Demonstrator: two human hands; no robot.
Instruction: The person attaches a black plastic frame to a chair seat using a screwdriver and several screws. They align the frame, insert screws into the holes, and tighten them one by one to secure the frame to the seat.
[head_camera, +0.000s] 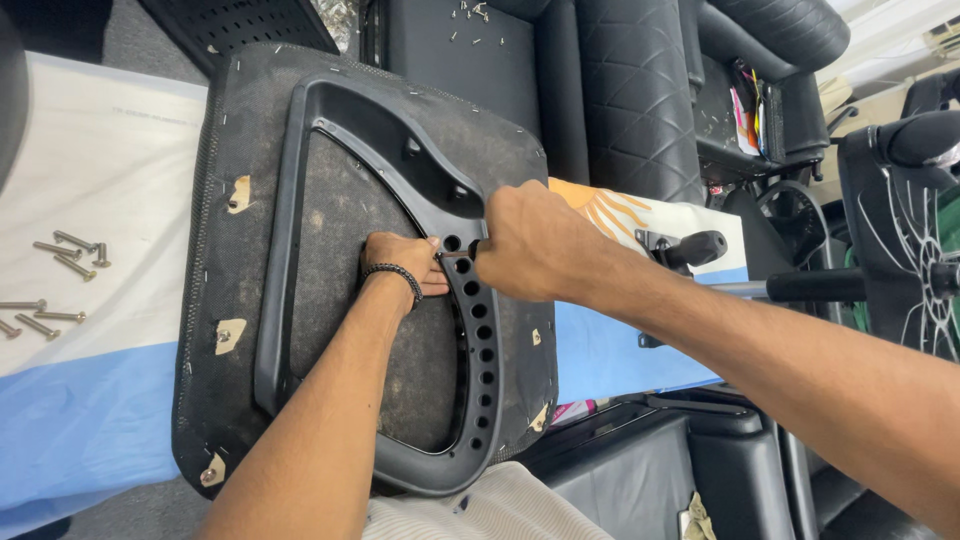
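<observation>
A dark fabric-covered seat base (250, 130) lies upside down on the table. A black plastic armrest frame (290, 200) with a row of round holes rests on it. My left hand (400, 262), a black beaded bracelet at the wrist, presses on the base inside the frame, fingers against the holed bar. My right hand (535, 243) is closed over that bar near its top holes, and a thin screw or tool tip shows between the two hands.
Several loose bolts (70, 255) lie on the white and blue cloth (90, 400) at the left. Black chair parts (620, 90) crowd the back and right, with small screws (470, 20) on one. A black lever handle (690, 250) sticks out at the right.
</observation>
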